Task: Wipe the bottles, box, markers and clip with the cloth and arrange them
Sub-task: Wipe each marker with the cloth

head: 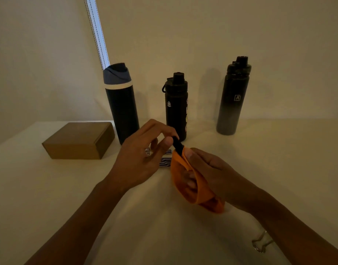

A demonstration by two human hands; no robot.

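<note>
My left hand (143, 152) pinches the black cap end of a marker (177, 143) between thumb and fingers. My right hand (208, 169) grips the orange cloth (195, 186), which is wrapped round the marker's other end. Other markers (165, 159) with striped barrels lie on the table under my left hand, partly hidden. Three dark bottles stand behind: a navy one with a blue lid (122, 106), a short black one (176, 108) and a tall grey-black one (233, 98). A brown cardboard box (79, 140) sits at the left. A metal binder clip (262, 243) lies beside my right forearm.
The white table (49, 188) runs up to a plain wall at the back; its left edge shows near the box. A bright strip of window blind (97, 33) stands behind the navy bottle.
</note>
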